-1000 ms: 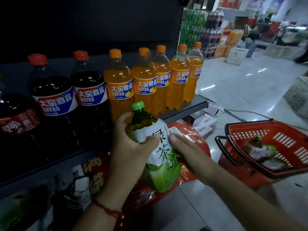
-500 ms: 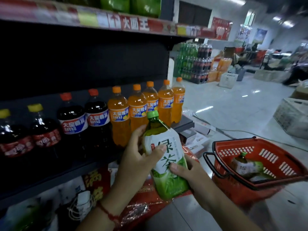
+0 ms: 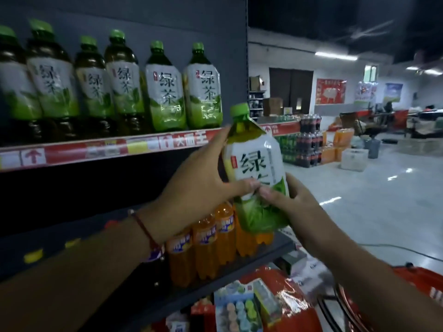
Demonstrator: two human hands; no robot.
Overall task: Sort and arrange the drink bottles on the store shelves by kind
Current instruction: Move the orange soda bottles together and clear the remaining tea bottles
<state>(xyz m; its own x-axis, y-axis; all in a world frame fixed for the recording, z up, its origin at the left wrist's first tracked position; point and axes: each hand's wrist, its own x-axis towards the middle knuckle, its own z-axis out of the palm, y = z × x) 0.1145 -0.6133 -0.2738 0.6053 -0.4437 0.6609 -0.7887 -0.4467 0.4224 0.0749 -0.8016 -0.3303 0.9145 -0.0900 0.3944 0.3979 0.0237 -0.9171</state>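
Observation:
A large green tea bottle [image 3: 256, 161] with a green cap and a white-and-green label is held up in front of me, tilted slightly left. My left hand [image 3: 203, 178] grips its left side with the thumb across the label. My right hand [image 3: 294, 207] holds its lower right side, fingers curled round the green base. The bottle is just right of the upper shelf's red price strip [image 3: 107, 149]. On that shelf stands a row of several matching green tea bottles [image 3: 167, 92]. Orange soda bottles [image 3: 206, 245] stand on the shelf below, partly behind my hands.
A red shopping basket [image 3: 422, 283] sits at the lower right, mostly hidden by my right arm. Packaged goods in red wrapping [image 3: 263, 303] lie under the lower shelf. Stacked drink packs [image 3: 309, 144] and a white crate [image 3: 354, 159] stand across the tiled floor.
Both hands have lifted the green tea bottle from the level of the orange sodas up to the upper shelf's edge. My view has tilted up, showing the green tea row.

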